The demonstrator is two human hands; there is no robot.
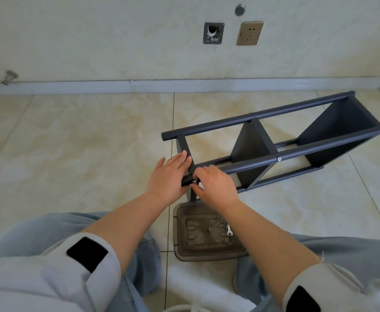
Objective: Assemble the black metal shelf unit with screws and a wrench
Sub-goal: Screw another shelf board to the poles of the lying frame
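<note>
Head view: the shelf unit (pixel 274 143) lies on its side on the floor, right of centre. Left hand (pixel 168 176), fingers flat, steadies the near post; right hand (pixel 216 188) pinches a screw (pixel 194 182). Rigid metal, probably light; best gripped by posts.

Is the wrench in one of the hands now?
No, the wrench lies in the brown tray, while the right hand pinches a screw.

shelf unit (pixel 274 140): 1 | tray (pixel 180 244): 1 | wrench (pixel 228 230): 1 | hands: 2
</note>
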